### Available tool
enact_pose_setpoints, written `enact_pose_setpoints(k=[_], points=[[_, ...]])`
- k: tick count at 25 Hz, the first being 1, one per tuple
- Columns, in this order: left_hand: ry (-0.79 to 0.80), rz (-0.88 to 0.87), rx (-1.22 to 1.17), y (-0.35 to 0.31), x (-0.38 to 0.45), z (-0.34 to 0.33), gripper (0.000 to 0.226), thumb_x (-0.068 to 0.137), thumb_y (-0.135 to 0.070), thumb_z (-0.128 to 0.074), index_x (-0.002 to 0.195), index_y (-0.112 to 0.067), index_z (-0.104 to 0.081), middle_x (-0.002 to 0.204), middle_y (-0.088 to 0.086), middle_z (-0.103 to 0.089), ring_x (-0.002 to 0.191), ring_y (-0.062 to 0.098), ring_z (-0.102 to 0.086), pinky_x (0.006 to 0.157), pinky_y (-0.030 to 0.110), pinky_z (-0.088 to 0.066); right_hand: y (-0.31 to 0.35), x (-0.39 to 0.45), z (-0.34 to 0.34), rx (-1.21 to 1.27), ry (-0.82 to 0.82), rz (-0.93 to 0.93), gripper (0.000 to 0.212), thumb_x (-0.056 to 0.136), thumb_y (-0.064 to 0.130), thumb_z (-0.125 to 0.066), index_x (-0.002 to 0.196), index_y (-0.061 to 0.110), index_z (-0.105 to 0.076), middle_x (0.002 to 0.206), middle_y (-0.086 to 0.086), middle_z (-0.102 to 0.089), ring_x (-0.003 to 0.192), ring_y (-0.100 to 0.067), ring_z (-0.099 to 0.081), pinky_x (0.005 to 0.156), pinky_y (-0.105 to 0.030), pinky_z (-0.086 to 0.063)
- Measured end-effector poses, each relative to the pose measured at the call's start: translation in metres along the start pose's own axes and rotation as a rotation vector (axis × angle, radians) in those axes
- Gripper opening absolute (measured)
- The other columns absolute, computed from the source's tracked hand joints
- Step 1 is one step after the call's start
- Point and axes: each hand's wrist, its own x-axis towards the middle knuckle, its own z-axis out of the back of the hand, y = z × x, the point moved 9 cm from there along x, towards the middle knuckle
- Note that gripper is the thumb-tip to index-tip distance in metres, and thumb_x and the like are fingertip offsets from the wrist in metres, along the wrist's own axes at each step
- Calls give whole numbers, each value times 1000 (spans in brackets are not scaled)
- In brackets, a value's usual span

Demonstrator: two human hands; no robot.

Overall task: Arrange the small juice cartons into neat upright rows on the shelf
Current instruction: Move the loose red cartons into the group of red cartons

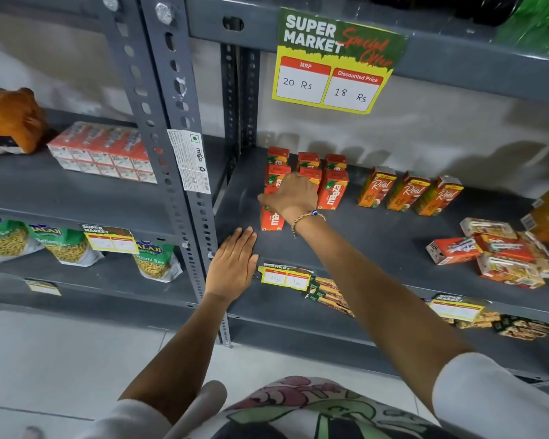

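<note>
At the shelf's left rear, the right hand wraps its grip around an upright Maaza carton, directly beneath it; the left hand lies flat, fingers spread, nearer the shelf's front edge.

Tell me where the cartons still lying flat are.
In the head view, the toppled cartons lie heaped at the right end of the shelf, right of the three upright Real cartons.
</note>
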Motion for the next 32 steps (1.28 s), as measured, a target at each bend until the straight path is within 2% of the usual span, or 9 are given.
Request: enact_pose_setpoints(k=[3,10,14,16,18,21,24,29,32], points=[[6,-3,-8,0,-1,0,62,103,-36,-13,131,0,-54,136,15,-55,129,33,-48,108,44,-34,-6,-2,1,76,-55,-70,66,66,56,-75,104,5,-58,101,-9,-67,94,-27,-66,69,-30,-51],[16,-32,0,-12,1,-1,60,103,-35,-15,132,0,-54,137,15,-55,130,33,-47,108,43,-33,-16,-7,11,24,-49,-77,81,65,71,-66,108,3,-55,98,-9,-67,91,-26,-67,59,-28,-44],[-39,17,1,-1,-2,5,52,100,-30,-25,132,-1,-54,137,14,-54,132,32,-46,110,42,-31,-18,-20,18,113,-78,-67,92,68,79,-53,117,1,-44,72,-1,-61,74,-25,-66,49,-25,-39],[-109,80,-43,-2,-2,9,48,98,-25,-29,128,-2,-58,133,14,-58,128,31,-49,109,41,-28,-39,-28,27,173,-58,-24,81,76,71,-51,117,2,-44,69,-1,-61,71,-26,-65,48,-26,-42],[-128,58,-61,-26,-1,5,47,97,-24,-30,128,-2,-58,131,13,-60,126,31,-52,109,43,-29,-89,-33,38,170,-14,-18,56,85,53,-55,109,4,-48,85,-10,-68,81,-32,-66,63,-36,-52],[-83,-51,-35,-85,0,-13,47,98,-25,-31,129,-3,-58,134,12,-57,127,31,-50,110,45,-27,-189,-46,63,50,17,-105,28,88,20,-55,109,3,-51,103,-21,-68,100,-40,-63,82,-42,-50],[-31,-80,-5,-136,0,-32,46,99,-24,-29,128,-2,-58,137,13,-55,130,33,-48,112,47,-27,-271,-57,94,-89,-1,-150,37,84,3,-54,121,5,-52,117,-23,-63,111,-40,-57,88,-42,-48],[103,-148,83,-217,10,-71,52,101,-28,-23,136,0,-50,142,14,-50,135,32,-42,114,46,-26,-357,-52,110,-247,70,-109,55,78,-2,-65,130,8,-51,134,-15,-53,123,-33,-51,102,-43,-44],[129,-106,137,-223,16,-78,55,100,-31,-21,139,-1,-46,144,15,-47,136,33,-39,114,46,-25,-383,-38,111,-339,129,-109,59,80,3,-66,135,8,-45,137,-15,-49,127,-32,-46,103,-42,-40]])
